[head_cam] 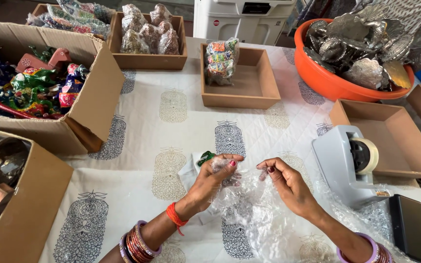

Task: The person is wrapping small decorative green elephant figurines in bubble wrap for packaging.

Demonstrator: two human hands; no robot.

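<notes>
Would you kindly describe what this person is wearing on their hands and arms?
The left hand has red-painted nails, an orange thread at the wrist and a stack of red, gold and lilac bangles. The right hand has red nails and lilac bangles too. No sleeves show.

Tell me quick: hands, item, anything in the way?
Left hand and right hand both pinching clear crinkled bubble wrap. Small green figurine by left fingertips. Grey tape dispenser apart, right side.

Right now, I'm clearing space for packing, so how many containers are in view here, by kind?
Brown open cardboard boxes: 2
Shallow brown wooden trays: 5
Round orange plastic basin: 1
Total: 8
Outside the count: left hand and right hand pinch clear bubble wrap.
</notes>
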